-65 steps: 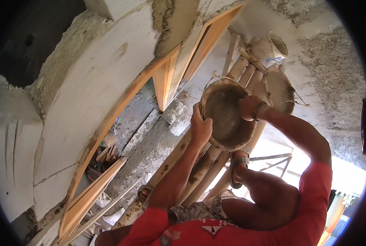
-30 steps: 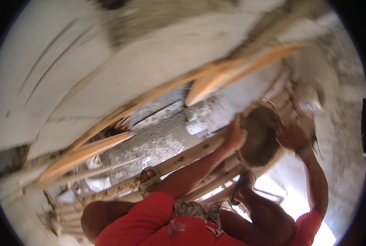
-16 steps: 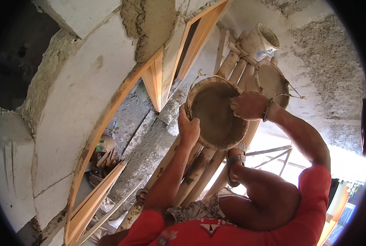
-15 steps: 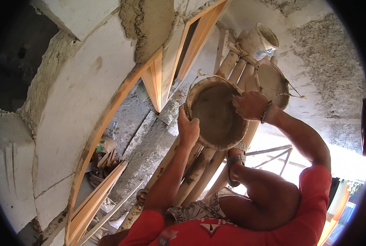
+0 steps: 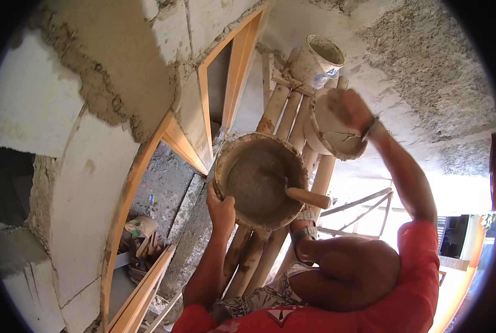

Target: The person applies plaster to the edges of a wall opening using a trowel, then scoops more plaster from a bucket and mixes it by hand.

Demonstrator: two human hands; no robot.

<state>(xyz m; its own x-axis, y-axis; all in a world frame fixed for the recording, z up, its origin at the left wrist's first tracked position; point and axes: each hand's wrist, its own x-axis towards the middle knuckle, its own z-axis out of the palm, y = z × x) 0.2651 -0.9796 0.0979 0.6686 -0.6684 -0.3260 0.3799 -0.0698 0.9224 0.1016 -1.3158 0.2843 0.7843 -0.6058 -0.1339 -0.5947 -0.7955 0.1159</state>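
Note:
My left hand (image 5: 221, 213) is closed on the left rim of a round, mortar-crusted bucket (image 5: 221, 166), its thumb over the edge. Wet grey mortar (image 5: 253, 180) fills the bottom of this bucket. A tool with a wooden handle (image 5: 309, 197) leans in it, the handle lying across the right rim; its working end is mostly hidden. My right hand (image 5: 349, 111), smeared by motion, is over a second bucket (image 5: 321, 136) of grey mix farther off to the right. Its fingers look curled, but what they hold, if anything, is not clear.
Wooden poles (image 5: 275, 111) form a narrow platform under the buckets and my sandaled foot (image 5: 302, 233). A white pail (image 5: 309, 69) stands at its far end. To the left are a partly plastered wall (image 5: 114, 61) and orange-brown wooden frames (image 5: 131, 194). Rough wall lies right.
My right hand has left the near bucket and moved up and right to the second one. The wooden handle now shows. The near bucket sits lower and farther left in view.

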